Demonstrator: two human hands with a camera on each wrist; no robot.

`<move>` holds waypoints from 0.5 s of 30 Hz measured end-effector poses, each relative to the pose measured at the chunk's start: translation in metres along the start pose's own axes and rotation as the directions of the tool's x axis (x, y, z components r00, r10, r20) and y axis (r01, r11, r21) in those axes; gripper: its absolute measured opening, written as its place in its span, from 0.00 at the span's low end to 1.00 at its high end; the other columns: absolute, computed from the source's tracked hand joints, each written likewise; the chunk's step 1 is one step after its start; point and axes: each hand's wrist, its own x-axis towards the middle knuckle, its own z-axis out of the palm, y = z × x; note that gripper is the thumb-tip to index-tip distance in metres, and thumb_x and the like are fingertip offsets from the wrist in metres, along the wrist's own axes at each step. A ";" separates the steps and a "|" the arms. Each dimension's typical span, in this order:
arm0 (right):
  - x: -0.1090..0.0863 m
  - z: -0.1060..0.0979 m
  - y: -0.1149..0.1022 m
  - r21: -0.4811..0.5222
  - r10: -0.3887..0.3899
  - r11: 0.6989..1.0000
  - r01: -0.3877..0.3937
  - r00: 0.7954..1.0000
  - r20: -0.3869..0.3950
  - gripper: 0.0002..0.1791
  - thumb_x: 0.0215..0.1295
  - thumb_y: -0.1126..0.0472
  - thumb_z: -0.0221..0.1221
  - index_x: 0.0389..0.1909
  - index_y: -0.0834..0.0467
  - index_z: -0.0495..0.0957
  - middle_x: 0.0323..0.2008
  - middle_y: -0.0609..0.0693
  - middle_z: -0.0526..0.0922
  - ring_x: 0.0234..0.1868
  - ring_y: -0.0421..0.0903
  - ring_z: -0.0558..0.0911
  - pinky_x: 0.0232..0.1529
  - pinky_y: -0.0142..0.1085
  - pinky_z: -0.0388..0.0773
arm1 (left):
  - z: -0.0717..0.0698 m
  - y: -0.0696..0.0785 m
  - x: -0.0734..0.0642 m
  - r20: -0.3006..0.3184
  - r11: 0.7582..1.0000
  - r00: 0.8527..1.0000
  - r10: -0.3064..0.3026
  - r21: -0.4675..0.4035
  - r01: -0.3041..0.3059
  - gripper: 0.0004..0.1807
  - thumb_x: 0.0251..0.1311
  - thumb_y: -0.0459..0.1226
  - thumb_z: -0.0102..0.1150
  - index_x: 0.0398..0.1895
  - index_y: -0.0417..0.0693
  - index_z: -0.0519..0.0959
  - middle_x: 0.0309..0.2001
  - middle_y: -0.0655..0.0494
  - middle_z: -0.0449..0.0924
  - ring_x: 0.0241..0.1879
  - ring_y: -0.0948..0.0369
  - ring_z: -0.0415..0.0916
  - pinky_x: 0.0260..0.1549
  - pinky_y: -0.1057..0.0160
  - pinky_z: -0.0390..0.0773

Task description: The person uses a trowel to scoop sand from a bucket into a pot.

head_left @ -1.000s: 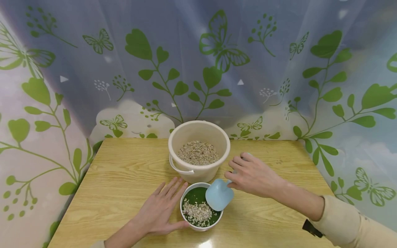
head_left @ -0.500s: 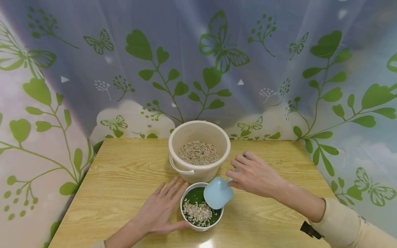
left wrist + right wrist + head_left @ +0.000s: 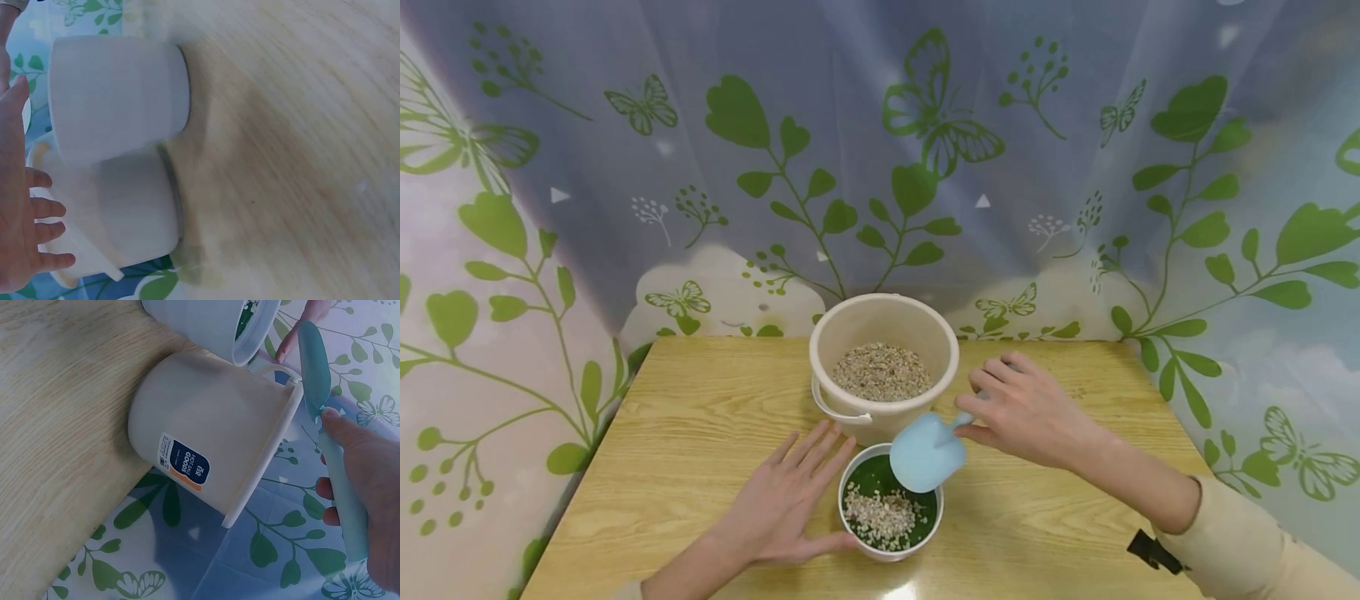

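Observation:
My right hand grips the handle of a light blue shovel. The blade overlaps the far right rim of a small white pot in the head view, with no gravel on the face that shows. Inside the pot, pale gravel lies heaped on a dark green surface. My left hand spreads its fingers flat at the pot's left side, thumb tip right at the rim. From the right wrist, the shovel appears edge-on, above the level of the pot's rim.
Right behind the pot stands a larger beige bucket, partly filled with gravel. Its white handle hangs down at the front left. Both stand on a wooden table. A leaf-and-butterfly patterned curtain hangs behind the table.
My right hand and the shovel have risen a little and moved away from me, towards the bucket. The left hand stays beside the pot, and the gravel in it looks the same.

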 end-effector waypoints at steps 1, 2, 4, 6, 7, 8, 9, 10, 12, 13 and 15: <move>0.001 -0.001 0.001 0.002 0.004 1.000 -0.004 1.000 -0.003 0.24 0.54 0.34 0.75 0.33 0.47 0.79 0.33 0.45 0.82 0.37 0.47 0.80 0.47 0.42 0.80 | -0.002 -0.001 0.000 -0.007 1.000 1.000 0.005 0.007 -0.005 0.62 0.59 0.83 0.38 0.83 0.48 0.60 0.82 0.44 0.62 0.82 0.46 0.61 0.76 0.41 0.69; 0.001 -0.002 0.002 0.006 0.008 1.000 -0.008 1.000 -0.006 0.24 0.54 0.34 0.75 0.33 0.47 0.79 0.33 0.46 0.82 0.36 0.47 0.80 0.46 0.42 0.80 | -0.005 -0.001 0.001 -0.011 1.000 1.000 0.010 0.009 -0.010 0.62 0.59 0.83 0.38 0.83 0.49 0.61 0.82 0.44 0.62 0.82 0.46 0.61 0.76 0.41 0.69; 0.002 -0.004 0.003 0.009 0.018 1.000 -0.018 1.000 -0.010 0.24 0.54 0.34 0.75 0.33 0.47 0.79 0.32 0.46 0.82 0.35 0.47 0.79 0.46 0.41 0.79 | -0.009 -0.004 0.002 -0.019 1.000 1.000 0.016 0.019 -0.016 0.62 0.59 0.83 0.39 0.83 0.49 0.62 0.81 0.44 0.63 0.81 0.46 0.62 0.76 0.41 0.70; 0.004 -0.005 0.004 0.007 0.031 1.000 -0.031 0.999 -0.013 0.24 0.54 0.34 0.75 0.33 0.47 0.79 0.32 0.46 0.81 0.35 0.47 0.78 0.45 0.41 0.79 | -0.013 -0.006 0.002 -0.026 1.000 0.999 0.019 0.022 -0.019 0.62 0.58 0.82 0.42 0.83 0.49 0.62 0.81 0.44 0.63 0.81 0.45 0.62 0.76 0.41 0.70; 0.005 -0.006 0.004 0.007 0.037 0.999 -0.037 0.999 -0.015 0.24 0.54 0.34 0.75 0.33 0.47 0.79 0.31 0.46 0.81 0.34 0.47 0.78 0.44 0.41 0.78 | -0.015 -0.008 0.003 -0.031 1.000 0.999 0.021 0.023 -0.020 0.62 0.58 0.82 0.43 0.83 0.48 0.62 0.81 0.43 0.64 0.81 0.45 0.63 0.75 0.40 0.70; 0.006 -0.007 0.005 0.006 0.044 0.999 -0.044 0.999 -0.016 0.24 0.54 0.34 0.75 0.34 0.47 0.80 0.31 0.46 0.80 0.34 0.47 0.77 0.43 0.41 0.78 | -0.017 -0.010 0.004 -0.039 1.000 0.999 0.022 0.022 -0.021 0.62 0.58 0.82 0.46 0.82 0.48 0.63 0.80 0.43 0.65 0.80 0.44 0.64 0.75 0.40 0.70; 0.007 -0.008 0.005 0.005 0.051 0.999 -0.051 0.999 -0.018 0.24 0.54 0.34 0.75 0.34 0.47 0.80 0.30 0.46 0.80 0.33 0.47 0.77 0.42 0.41 0.77 | -0.018 -0.012 0.004 -0.042 1.000 0.999 0.020 0.022 -0.019 0.61 0.57 0.81 0.47 0.82 0.47 0.63 0.80 0.43 0.65 0.80 0.44 0.64 0.75 0.40 0.70; 0.008 -0.009 0.005 0.004 0.055 0.998 -0.055 0.998 -0.022 0.23 0.54 0.34 0.75 0.34 0.47 0.80 0.30 0.46 0.79 0.33 0.47 0.77 0.41 0.41 0.76 | -0.021 -0.014 0.006 -0.046 1.000 0.999 0.019 0.019 -0.018 0.61 0.57 0.81 0.49 0.82 0.47 0.63 0.80 0.42 0.66 0.80 0.44 0.65 0.75 0.40 0.71; 0.010 -0.009 0.007 0.003 0.061 0.998 -0.061 0.997 -0.038 0.23 0.54 0.35 0.75 0.34 0.48 0.80 0.30 0.46 0.79 0.33 0.48 0.77 0.39 0.40 0.74 | -0.025 -0.018 0.008 -0.045 1.000 0.999 0.010 0.016 -0.009 0.61 0.56 0.79 0.52 0.82 0.46 0.63 0.80 0.42 0.66 0.80 0.43 0.65 0.75 0.39 0.71; 0.011 -0.009 0.008 0.002 0.063 0.998 -0.063 0.997 -0.049 0.24 0.54 0.35 0.75 0.34 0.48 0.81 0.29 0.47 0.79 0.33 0.48 0.76 0.38 0.40 0.73 | -0.027 -0.020 0.010 -0.042 1.000 0.999 0.005 0.019 -0.004 0.61 0.56 0.79 0.53 0.82 0.46 0.63 0.80 0.42 0.66 0.80 0.43 0.64 0.75 0.39 0.71; 0.013 -0.008 0.012 0.003 0.066 0.998 -0.065 0.995 -0.069 0.24 0.52 0.36 0.76 0.34 0.49 0.81 0.30 0.47 0.79 0.33 0.49 0.76 0.38 0.41 0.72 | -0.030 -0.024 0.013 -0.029 1.000 1.000 -0.010 0.016 0.010 0.62 0.56 0.79 0.54 0.83 0.46 0.61 0.80 0.41 0.64 0.80 0.43 0.63 0.76 0.39 0.70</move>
